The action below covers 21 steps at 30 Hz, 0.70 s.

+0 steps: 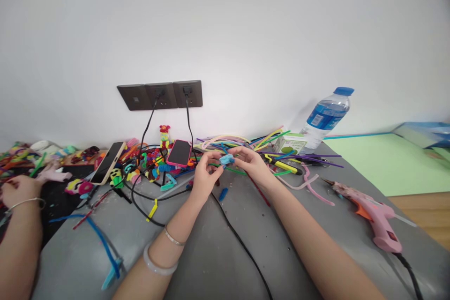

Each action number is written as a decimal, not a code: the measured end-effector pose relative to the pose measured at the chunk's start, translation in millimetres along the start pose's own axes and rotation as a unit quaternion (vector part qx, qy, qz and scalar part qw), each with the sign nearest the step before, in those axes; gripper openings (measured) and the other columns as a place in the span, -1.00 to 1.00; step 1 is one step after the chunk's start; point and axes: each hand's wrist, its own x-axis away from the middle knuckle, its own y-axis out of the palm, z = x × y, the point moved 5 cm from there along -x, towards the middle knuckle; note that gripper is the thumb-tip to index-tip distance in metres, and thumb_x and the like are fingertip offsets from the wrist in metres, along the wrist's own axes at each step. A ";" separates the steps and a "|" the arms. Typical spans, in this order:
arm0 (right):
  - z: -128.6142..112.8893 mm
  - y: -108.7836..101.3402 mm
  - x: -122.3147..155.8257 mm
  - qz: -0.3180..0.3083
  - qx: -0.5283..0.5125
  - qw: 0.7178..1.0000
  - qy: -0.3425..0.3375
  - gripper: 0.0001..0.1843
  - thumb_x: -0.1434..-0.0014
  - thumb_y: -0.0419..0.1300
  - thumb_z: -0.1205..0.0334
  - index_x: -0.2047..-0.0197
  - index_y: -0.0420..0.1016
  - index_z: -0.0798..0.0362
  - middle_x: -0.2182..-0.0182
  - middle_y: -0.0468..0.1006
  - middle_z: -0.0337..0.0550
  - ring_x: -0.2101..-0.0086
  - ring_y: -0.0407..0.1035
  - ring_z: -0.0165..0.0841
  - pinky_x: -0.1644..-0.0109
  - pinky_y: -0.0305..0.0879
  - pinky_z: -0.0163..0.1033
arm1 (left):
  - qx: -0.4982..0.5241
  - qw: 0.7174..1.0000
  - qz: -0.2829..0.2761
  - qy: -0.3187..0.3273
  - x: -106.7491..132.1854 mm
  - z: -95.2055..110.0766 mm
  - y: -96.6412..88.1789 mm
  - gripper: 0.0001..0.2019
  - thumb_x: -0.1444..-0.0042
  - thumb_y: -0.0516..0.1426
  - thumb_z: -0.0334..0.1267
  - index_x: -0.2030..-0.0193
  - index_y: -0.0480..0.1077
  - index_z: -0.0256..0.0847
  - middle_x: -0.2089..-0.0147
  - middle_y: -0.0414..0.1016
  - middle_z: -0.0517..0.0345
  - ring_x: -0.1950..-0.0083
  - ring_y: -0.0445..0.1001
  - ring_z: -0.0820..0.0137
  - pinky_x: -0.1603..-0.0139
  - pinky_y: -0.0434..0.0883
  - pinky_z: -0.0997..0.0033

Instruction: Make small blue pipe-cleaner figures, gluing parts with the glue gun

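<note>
My left hand (204,176) and my right hand (250,161) meet over the grey table (211,253), near the wall. Between their fingertips they pinch a small light-blue fuzzy pipe-cleaner piece (227,159). Both hands have fingers curled round it. A short blue pipe-cleaner bit (223,193) lies on the table just below my left hand. Behind the hands spreads a heap of coloured pipe cleaners (246,143). I wear two bracelets on my left wrist.
A pink glue gun (374,215) lies at the right, its black cord trailing off. A water bottle (325,117) and green box (291,143) stand by the wall. Two phones (179,152) (107,163) charge from wall sockets (160,95). Another person's hand (17,190) works at the left.
</note>
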 end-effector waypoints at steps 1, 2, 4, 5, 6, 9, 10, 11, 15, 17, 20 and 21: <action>-0.8 -0.4 -0.3 0.002 0.000 1.000 -0.008 -0.61 0.01 0.42 0.00 0.18 0.51 0.02 0.25 0.58 -0.13 0.30 0.46 -0.32 0.20 0.40 -0.20 | 0.006 1.000 -0.001 -0.004 0.1 -0.3 0.1 -0.70 0.04 0.26 -0.35 0.12 0.40 -0.18 0.13 0.48 0.06 0.19 0.47 0.38 0.23 0.41 0.45; -1.9 -0.5 -0.3 0.004 0.003 1.000 -0.017 -0.61 0.01 0.41 -0.01 0.18 0.50 0.02 0.23 0.58 -0.12 0.28 0.47 -0.31 0.18 0.40 -0.18 | 0.009 1.000 -0.004 -0.008 0.2 -0.7 0.4 -0.69 0.02 0.26 -0.31 0.10 0.40 -0.18 0.12 0.48 0.05 0.18 0.47 0.38 0.22 0.42 0.45; -4.4 -0.2 0.0 0.004 0.016 0.999 -0.032 -0.62 -0.02 0.40 -0.01 0.17 0.50 0.01 0.21 0.58 -0.11 0.25 0.48 -0.29 0.15 0.41 -0.17 | 0.004 1.000 -0.009 -0.018 0.6 -1.9 1.0 -0.72 -0.03 0.25 -0.25 0.09 0.41 -0.20 0.09 0.50 0.01 0.15 0.48 0.35 0.20 0.42 0.43; -5.6 0.1 0.3 0.004 0.022 0.999 -0.039 -0.63 -0.04 0.39 -0.01 0.17 0.50 0.01 0.21 0.58 -0.10 0.25 0.49 -0.28 0.14 0.41 -0.16 | 0.000 1.000 -0.012 -0.024 0.8 -2.6 1.5 -0.73 -0.05 0.24 -0.22 0.09 0.42 -0.20 0.08 0.51 -0.01 0.14 0.48 0.34 0.20 0.43 0.42; -6.7 0.5 0.7 0.003 0.028 0.999 -0.045 -0.63 -0.04 0.38 -0.01 0.17 0.49 0.02 0.22 0.59 -0.10 0.25 0.49 -0.27 0.14 0.42 -0.15 | -0.005 0.999 -0.016 -0.029 1.1 -3.3 2.0 -0.73 -0.06 0.24 -0.20 0.10 0.43 -0.21 0.08 0.52 -0.02 0.14 0.48 0.33 0.19 0.43 0.42; -9.0 2.1 1.7 0.000 0.048 0.997 -0.063 -0.62 -0.05 0.38 -0.03 0.16 0.48 0.02 0.22 0.58 -0.09 0.26 0.49 -0.27 0.16 0.42 -0.15 | -0.010 0.999 -0.021 -0.036 1.7 -4.3 3.1 -0.73 -0.03 0.27 -0.20 0.12 0.45 -0.22 0.14 0.53 0.00 0.16 0.49 0.32 0.18 0.43 0.40; -9.6 2.7 2.1 -0.001 0.057 0.996 -0.068 -0.62 -0.05 0.37 -0.04 0.16 0.48 0.02 0.20 0.58 -0.08 0.27 0.48 -0.28 0.17 0.42 -0.15 | -0.010 0.999 -0.020 -0.036 1.8 -4.3 3.2 -0.72 -0.02 0.28 -0.20 0.12 0.45 -0.21 0.15 0.54 0.01 0.17 0.49 0.32 0.18 0.43 0.39; -10.2 3.2 2.5 0.000 0.068 0.995 -0.075 -0.62 -0.06 0.36 -0.04 0.15 0.48 0.02 0.19 0.58 -0.06 0.28 0.47 -0.28 0.18 0.41 -0.16 | -0.009 0.999 -0.018 -0.035 1.9 -4.2 3.1 -0.72 -0.02 0.28 -0.21 0.12 0.45 -0.21 0.16 0.54 0.01 0.17 0.49 0.31 0.17 0.43 0.39; -14.6 5.2 5.3 0.017 0.129 0.985 -0.111 -0.67 -0.11 0.32 0.00 0.14 0.51 0.02 0.17 0.57 -0.05 0.30 0.42 -0.30 0.23 0.37 -0.18 | 0.008 0.999 -0.014 -0.029 1.8 -2.6 2.7 -0.71 -0.04 0.27 -0.19 0.10 0.43 -0.19 0.15 0.52 0.03 0.15 0.50 0.32 0.13 0.43 0.37; -16.9 7.0 6.8 0.019 0.151 0.980 -0.125 -0.72 -0.14 0.30 0.04 0.14 0.52 0.02 0.19 0.57 -0.07 0.31 0.40 -0.31 0.25 0.34 -0.20 | 0.017 0.999 -0.008 -0.028 1.7 -2.2 2.0 -0.72 -0.05 0.26 -0.18 0.10 0.41 -0.18 0.12 0.51 0.04 0.13 0.50 0.33 0.10 0.42 0.37; -19.8 9.7 8.6 0.015 0.169 0.976 -0.138 -0.77 -0.17 0.28 0.10 0.14 0.53 0.01 0.20 0.57 -0.10 0.30 0.39 -0.31 0.26 0.33 -0.21 | 0.025 0.999 0.001 -0.033 1.6 -3.0 0.9 -0.76 -0.05 0.25 -0.19 0.15 0.39 -0.17 0.16 0.49 0.09 0.16 0.48 0.36 0.11 0.41 0.39; -20.6 10.5 9.1 0.013 0.175 0.974 -0.143 -0.79 -0.18 0.27 0.11 0.14 0.53 0.01 0.20 0.57 -0.10 0.28 0.40 -0.30 0.24 0.33 -0.21 | 0.027 0.999 0.001 -0.034 1.5 -3.4 0.8 -0.77 -0.05 0.25 -0.19 0.17 0.38 -0.17 0.18 0.48 0.10 0.17 0.48 0.37 0.12 0.41 0.40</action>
